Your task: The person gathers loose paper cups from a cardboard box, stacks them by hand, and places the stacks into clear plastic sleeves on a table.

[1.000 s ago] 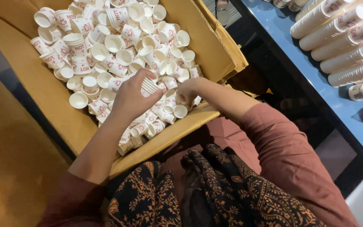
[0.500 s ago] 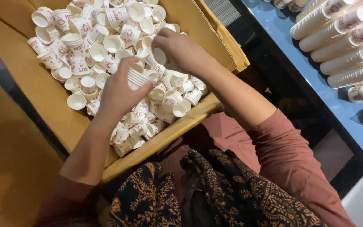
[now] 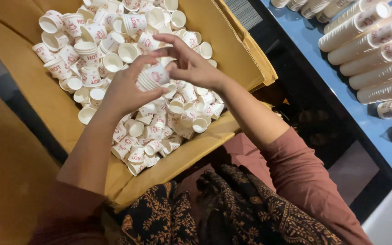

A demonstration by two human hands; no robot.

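We hold a short nested stack of small white paper cups (image 3: 153, 77) with red print above the middle of the open cardboard box (image 3: 232, 34), lying on its side with the rims pointing toward our left. Our left hand (image 3: 125, 88) is closed around the rim end of the stack, thumb and fingers curled about it. Our right hand (image 3: 191, 63) meets the stack from the other end, its fingers half curled and its fingertips touching the base of the outermost cup, the index finger arched over the top. Directly below the stack, the floor of the box is covered by a loose heap of the same cups (image 3: 114, 59), lying every way: some upright, some tipped over, a few already nested in twos and threes. The heap spreads from the far left corner of the box down to its near edge, which rests just beside our lap. Our forearms cross that near edge, the right one in a reddish-brown sleeve (image 3: 305, 177). A dark patterned cloth (image 3: 232, 213) lies over our lap below the box. To the right of the box, well apart from it, a blue surface (image 3: 327, 54) carries long stacks of cups (image 3: 368, 41) laid on their sides in parallel rows.
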